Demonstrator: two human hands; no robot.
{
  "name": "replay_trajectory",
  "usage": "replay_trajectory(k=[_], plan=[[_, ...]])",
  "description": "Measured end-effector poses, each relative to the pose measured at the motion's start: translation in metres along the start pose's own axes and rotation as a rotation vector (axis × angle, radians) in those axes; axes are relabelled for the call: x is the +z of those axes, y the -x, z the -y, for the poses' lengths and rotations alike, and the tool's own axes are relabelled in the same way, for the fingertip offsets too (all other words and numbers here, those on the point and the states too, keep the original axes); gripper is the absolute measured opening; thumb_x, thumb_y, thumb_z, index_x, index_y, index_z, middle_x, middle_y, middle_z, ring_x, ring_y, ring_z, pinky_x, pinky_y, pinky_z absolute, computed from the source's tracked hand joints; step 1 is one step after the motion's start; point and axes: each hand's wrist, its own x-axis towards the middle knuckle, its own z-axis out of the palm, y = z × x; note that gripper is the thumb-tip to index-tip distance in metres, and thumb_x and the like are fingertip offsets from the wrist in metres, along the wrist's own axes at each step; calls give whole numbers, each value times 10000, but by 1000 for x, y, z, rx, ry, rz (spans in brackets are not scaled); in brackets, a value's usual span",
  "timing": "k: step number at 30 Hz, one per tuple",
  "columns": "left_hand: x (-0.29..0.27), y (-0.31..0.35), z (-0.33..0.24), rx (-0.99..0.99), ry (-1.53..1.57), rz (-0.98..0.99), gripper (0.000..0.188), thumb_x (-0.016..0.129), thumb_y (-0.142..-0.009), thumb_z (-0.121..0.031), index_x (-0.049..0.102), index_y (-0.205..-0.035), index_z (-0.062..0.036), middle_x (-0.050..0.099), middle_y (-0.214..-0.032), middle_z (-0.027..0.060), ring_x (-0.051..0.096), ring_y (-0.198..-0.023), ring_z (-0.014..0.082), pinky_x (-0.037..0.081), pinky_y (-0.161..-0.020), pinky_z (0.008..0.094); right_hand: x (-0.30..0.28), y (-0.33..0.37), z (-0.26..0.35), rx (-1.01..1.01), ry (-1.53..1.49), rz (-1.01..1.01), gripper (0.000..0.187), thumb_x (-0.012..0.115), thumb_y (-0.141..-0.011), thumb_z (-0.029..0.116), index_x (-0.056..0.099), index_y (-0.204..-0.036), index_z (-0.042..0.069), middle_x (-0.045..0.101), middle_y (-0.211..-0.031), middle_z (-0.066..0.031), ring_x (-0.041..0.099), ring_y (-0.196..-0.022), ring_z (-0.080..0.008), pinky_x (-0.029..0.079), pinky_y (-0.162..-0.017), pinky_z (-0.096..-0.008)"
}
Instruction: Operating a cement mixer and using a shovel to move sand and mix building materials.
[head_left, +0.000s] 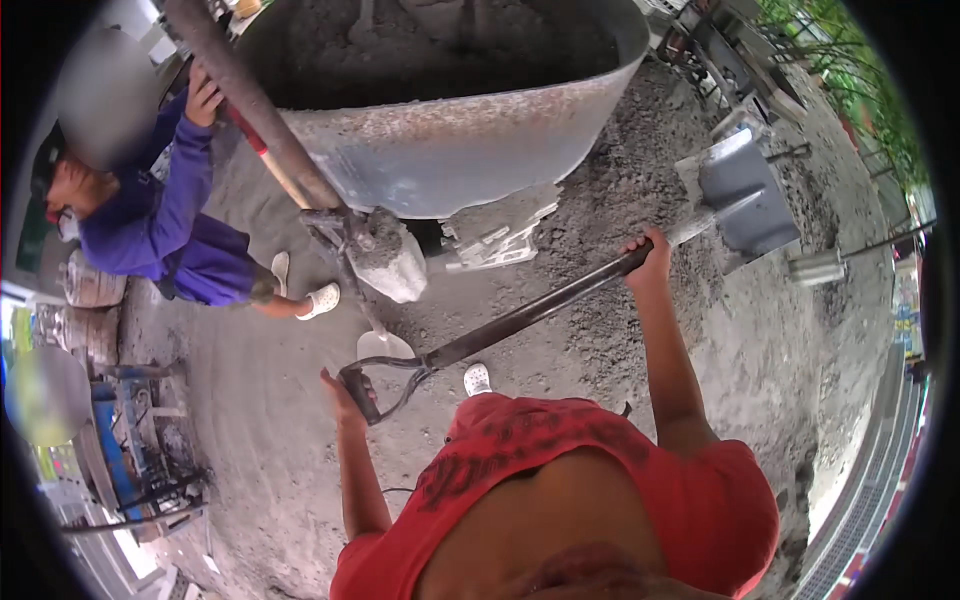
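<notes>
- Head view, the hands: left hand, bare, closed at the D-shaped handle end, thumb standing clear of the grip; right hand, bare, wrapped around the lower shaft, near the blade socket.
- Head view, item held: long shovel with dark shaft, D-shaped handle and broad, square grey metal blade. Location: slantwise across the front of the person's body, handle low at left, blade out at upper right near the grey, gritty ground; whether the blade touches it cannot be told. No heap shows on the blade.
- Head view, surroundings: large oval grey metal tub with rust-stained rim, ahead, with dark granular material inside; loose dark grey gravel between tub and shovel blade; co-worker in purple clothing at left, one hand at a red-and-wood pole beside a thick grey metal pipe.
- Head view, step in hand, as judged: shovel work, the tool carried or swung in a two-handed hold, blade apparently unloaded.
- Head view, demand of the next move, as judged: both hands firm, the right steering the blade, the left governing its tilt, with the shaft kept clear of the tub and co-worker.
</notes>
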Motion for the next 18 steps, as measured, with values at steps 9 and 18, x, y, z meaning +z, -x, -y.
replay_trajectory(k=[9,18], plan=[[182,9,67,57,-502,500,588,169,-866,-588,490,-913,-98,480,-609,19,446,-446,152,373,-392,264,-346,147,99,-336,-584,-496,123,512,-691,157,407,-636,127,370,-533,10,381,-468,-140,370,-494,-296],[420,177,253,-33,-906,1280,570,184,-881,-538,535,-856,-90,524,-627,40,483,-486,157,422,-454,291,-595,349,71,-911,-1242,-531,201,516,-683,162,377,-540,142,365,-495,30,381,-448,-124,371,-483,-287]])
